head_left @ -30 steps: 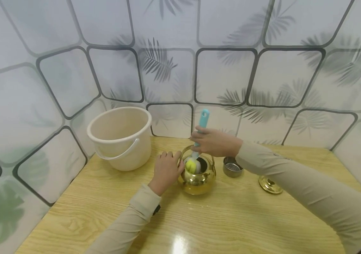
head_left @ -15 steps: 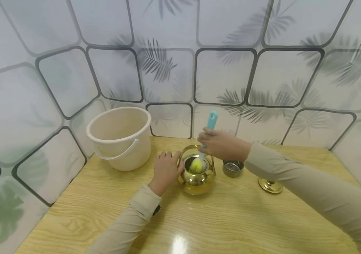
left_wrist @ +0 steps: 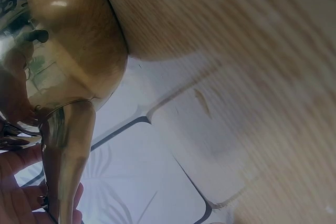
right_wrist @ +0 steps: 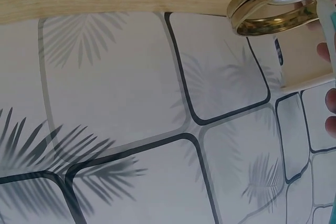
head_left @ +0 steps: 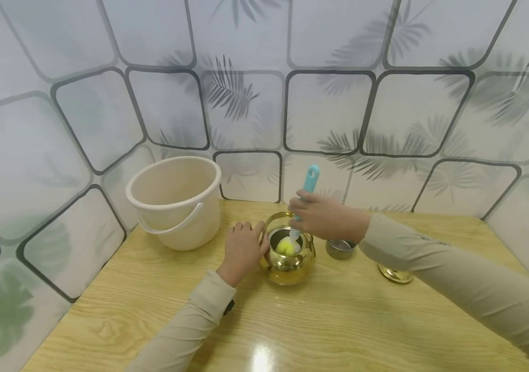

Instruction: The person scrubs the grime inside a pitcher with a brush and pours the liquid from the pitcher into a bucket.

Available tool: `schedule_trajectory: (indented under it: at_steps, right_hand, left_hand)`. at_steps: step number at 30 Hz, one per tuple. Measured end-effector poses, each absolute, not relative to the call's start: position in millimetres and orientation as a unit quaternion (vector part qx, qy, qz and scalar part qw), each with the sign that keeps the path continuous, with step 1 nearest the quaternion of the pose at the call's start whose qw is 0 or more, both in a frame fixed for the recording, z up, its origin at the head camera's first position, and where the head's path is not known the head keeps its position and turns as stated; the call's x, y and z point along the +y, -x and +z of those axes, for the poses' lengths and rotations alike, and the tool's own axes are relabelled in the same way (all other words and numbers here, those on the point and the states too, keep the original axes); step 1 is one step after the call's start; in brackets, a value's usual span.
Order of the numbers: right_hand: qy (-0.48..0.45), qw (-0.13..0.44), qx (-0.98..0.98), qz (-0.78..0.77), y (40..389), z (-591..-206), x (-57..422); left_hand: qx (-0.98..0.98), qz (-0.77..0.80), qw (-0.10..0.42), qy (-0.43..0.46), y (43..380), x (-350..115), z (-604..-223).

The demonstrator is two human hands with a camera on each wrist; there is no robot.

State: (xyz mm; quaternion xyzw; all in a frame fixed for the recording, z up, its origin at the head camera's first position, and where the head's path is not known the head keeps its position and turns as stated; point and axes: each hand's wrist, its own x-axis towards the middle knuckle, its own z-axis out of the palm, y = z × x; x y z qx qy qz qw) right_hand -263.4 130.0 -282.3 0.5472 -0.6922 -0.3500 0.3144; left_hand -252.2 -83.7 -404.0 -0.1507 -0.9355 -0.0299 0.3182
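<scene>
Gripping the teal brush handle (head_left: 309, 182), right hand (head_left: 322, 216) fingers are curled round it above the gold teapot (head_left: 289, 257); yellow sponge head (head_left: 285, 246) sits inside the pot mouth. Left hand (head_left: 242, 249) rests against the pot's left side, fingers loosely bent, forearm flat along the tabletop (head_left: 339, 320). Cream bucket (head_left: 176, 201) left, strainer (head_left: 340, 248) and gold lid (head_left: 395, 274) right. Left wrist view: pot body (left_wrist: 73, 51) close, fingertips (left_wrist: 21, 192) at bottom left. Right wrist view: pot handle and rim (right_wrist: 268, 3) and brush stem (right_wrist: 324, 9), fingertips at the right edge.
</scene>
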Motion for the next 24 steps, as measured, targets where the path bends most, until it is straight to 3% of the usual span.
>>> schedule_trajectory:
  at_steps: [24]
  right_hand:
    - [-0.526,0.341,-0.668,-0.401,274.2,-286.4,103.3]
  left_hand:
    - [-0.930,-0.036,0.327,0.162,254.2,-84.5,-405.1]
